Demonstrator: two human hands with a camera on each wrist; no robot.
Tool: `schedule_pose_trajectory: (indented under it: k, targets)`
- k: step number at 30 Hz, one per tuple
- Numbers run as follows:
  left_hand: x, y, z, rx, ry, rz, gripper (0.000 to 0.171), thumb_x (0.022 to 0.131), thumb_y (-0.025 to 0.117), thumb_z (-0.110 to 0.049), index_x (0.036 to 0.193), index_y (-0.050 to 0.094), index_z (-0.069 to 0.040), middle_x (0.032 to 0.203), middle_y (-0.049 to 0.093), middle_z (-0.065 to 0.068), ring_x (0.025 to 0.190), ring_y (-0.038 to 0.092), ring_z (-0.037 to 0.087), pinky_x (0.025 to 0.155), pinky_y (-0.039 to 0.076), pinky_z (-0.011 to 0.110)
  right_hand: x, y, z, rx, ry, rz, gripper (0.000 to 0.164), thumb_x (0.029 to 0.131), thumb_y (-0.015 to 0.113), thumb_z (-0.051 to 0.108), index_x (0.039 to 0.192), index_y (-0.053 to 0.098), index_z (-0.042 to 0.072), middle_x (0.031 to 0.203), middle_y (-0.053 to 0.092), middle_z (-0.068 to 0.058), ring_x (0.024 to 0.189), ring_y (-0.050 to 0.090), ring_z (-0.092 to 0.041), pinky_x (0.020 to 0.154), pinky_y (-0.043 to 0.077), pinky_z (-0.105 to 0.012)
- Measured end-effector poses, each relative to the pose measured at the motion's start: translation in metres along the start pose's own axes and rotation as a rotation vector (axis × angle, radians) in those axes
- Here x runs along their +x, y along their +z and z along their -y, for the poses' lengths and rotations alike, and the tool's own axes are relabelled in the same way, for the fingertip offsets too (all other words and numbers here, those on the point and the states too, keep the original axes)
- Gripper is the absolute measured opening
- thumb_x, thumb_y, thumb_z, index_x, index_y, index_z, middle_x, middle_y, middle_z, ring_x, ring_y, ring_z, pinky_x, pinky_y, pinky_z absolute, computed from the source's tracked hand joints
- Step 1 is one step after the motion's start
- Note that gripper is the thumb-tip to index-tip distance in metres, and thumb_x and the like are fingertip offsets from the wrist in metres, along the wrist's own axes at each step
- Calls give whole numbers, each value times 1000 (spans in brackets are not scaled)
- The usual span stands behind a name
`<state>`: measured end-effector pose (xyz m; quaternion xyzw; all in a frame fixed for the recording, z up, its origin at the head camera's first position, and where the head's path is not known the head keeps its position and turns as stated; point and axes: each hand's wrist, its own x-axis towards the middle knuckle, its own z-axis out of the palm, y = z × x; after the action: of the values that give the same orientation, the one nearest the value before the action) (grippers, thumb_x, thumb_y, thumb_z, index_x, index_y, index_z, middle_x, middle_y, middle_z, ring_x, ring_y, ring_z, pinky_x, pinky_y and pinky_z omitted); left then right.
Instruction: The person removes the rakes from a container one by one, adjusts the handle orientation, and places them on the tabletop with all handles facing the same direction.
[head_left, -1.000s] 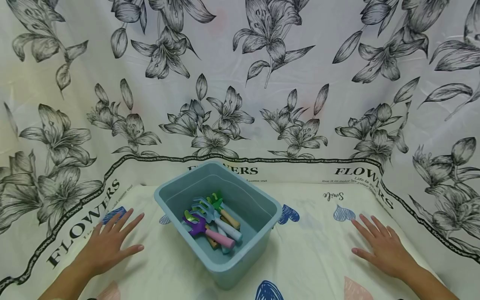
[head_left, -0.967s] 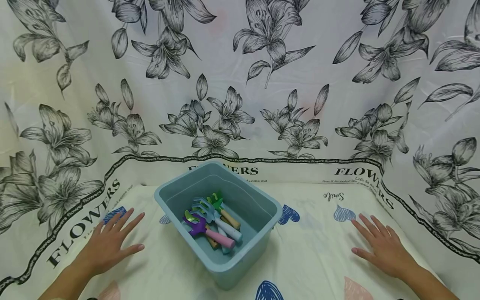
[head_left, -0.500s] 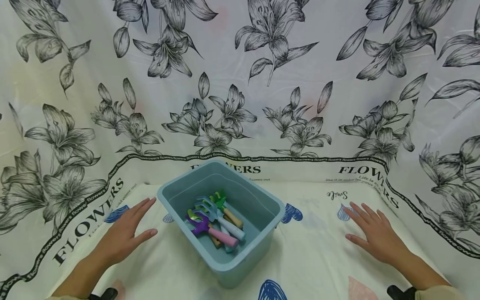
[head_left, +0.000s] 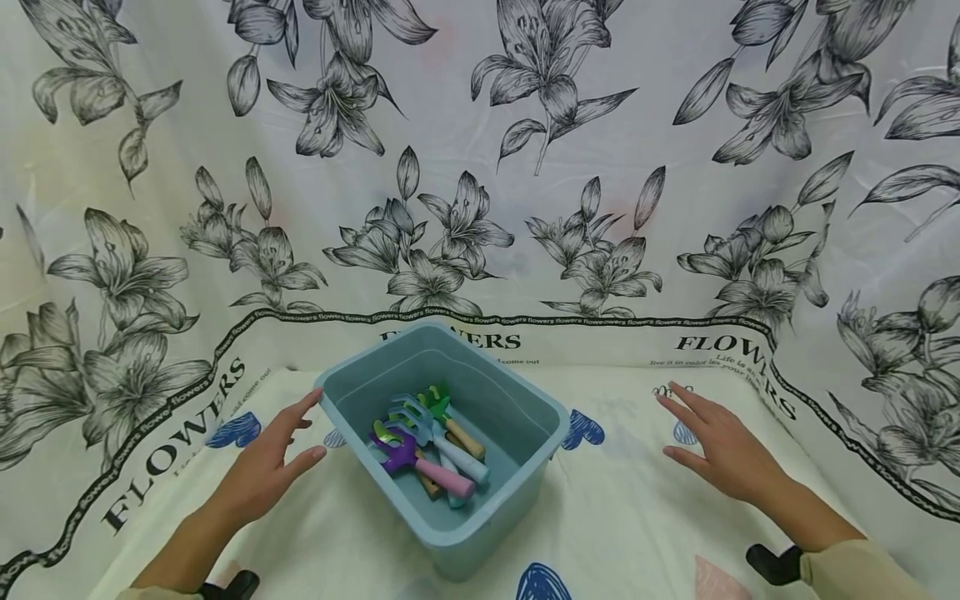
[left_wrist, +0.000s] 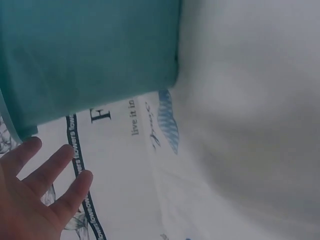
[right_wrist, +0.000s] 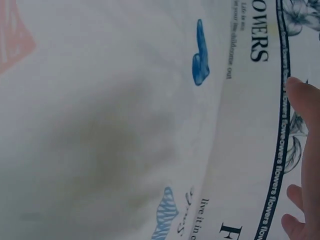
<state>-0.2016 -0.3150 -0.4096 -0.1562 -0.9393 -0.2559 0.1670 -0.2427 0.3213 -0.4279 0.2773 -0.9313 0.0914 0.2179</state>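
A blue-grey plastic tub stands on the cloth, holding several small hand garden tools. On top lies a purple garden fork with a pink handle. Beside it are a light blue hand rake and a green tool with a wooden handle; more pieces lie partly hidden underneath. My left hand is at the tub's left corner, fingers spread and fingertips by the rim; whether they touch cannot be told. In the left wrist view, fingers show just below the tub's rim. My right hand hovers right of the tub, holding nothing.
A pale cloth with printed hearts covers the surface. Behind and at both sides hangs a white curtain with black flower drawings. Black straps sit at both wrists, near beige sleeves.
Both hands have moved inward towards the tub, the left up to its corner and the right leftward. The tub and tools stay in place; the head view shifted slightly.
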Motion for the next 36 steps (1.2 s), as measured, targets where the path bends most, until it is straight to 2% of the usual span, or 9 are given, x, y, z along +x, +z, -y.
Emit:
schedule_pose_trajectory:
  k: [8, 15, 17, 20, 23, 24, 27, 32, 36]
  targets:
    - [9, 12, -8, -149, -19, -74, 65, 99, 54, -27, 155, 21, -28, 151, 32, 15, 119, 50, 40, 86, 47, 59, 26, 2, 15, 28, -33, 5, 80, 82, 78, 32, 150, 38, 19, 154, 31, -12, 128, 42, -40, 97, 34, -62]
    - [12, 19, -15, -267, -76, -143, 50, 103, 47, -25, 151, 34, -20, 145, 39, 15, 120, 49, 39, 90, 43, 62, 44, 0, 28, 49, -47, -2, 79, 83, 76, 35, 150, 37, 19, 156, 29, -11, 129, 43, -39, 96, 36, -63]
    - [12, 21, -18, -294, -110, -164, 48, 104, 46, -27, 149, 36, -19, 144, 40, 14, 120, 49, 36, 91, 44, 60, 50, 0, 32, 63, -59, -9, 78, 84, 76, 35, 150, 37, 19, 155, 29, -11, 129, 44, -39, 95, 38, -63]
    - [13, 25, -23, -334, -167, -198, 46, 105, 43, -29, 148, 38, -16, 141, 42, 14, 116, 51, 25, 89, 49, 42, 58, -1, 38, 83, -75, -8, 77, 86, 73, 37, 151, 35, 20, 156, 28, -10, 129, 44, -39, 94, 39, -62]
    - [18, 30, -28, -391, -223, -230, 44, 105, 40, -31, 146, 40, -13, 139, 41, 14, 109, 52, 15, 80, 51, 24, 66, -3, 44, 94, -83, -7, 76, 87, 72, 39, 151, 34, 22, 157, 26, -7, 130, 43, -38, 95, 39, -61]
    - [20, 31, -30, -422, -238, -242, 44, 106, 40, -31, 145, 41, -12, 138, 40, 15, 107, 52, 15, 76, 51, 22, 69, -3, 45, 96, -85, -7, 76, 88, 71, 40, 151, 34, 22, 158, 25, -7, 131, 42, -38, 96, 38, -61]
    - [27, 35, -34, -463, -293, -267, 45, 105, 42, -34, 143, 42, -10, 135, 39, 17, 107, 50, 18, 72, 51, 20, 77, -6, 52, 112, -89, -9, 75, 88, 71, 39, 151, 35, 21, 158, 25, -7, 132, 41, -38, 97, 38, -61]
    - [36, 40, -39, -494, -422, -298, 48, 100, 54, -40, 137, 45, -11, 119, 46, 15, 102, 50, 23, 70, 50, 17, 92, -12, 67, 155, -91, -10, 74, 89, 69, 41, 152, 33, 23, 158, 24, -6, 134, 39, -37, 94, 41, -60]
    - [41, 39, -42, -586, -505, -301, 51, 96, 60, -41, 136, 46, -13, 113, 50, 13, 97, 53, 22, 73, 50, 17, 106, -16, 79, 183, -118, -22, 74, 90, 68, 41, 152, 31, 25, 159, 23, -4, 133, 42, -35, 91, 45, -56]
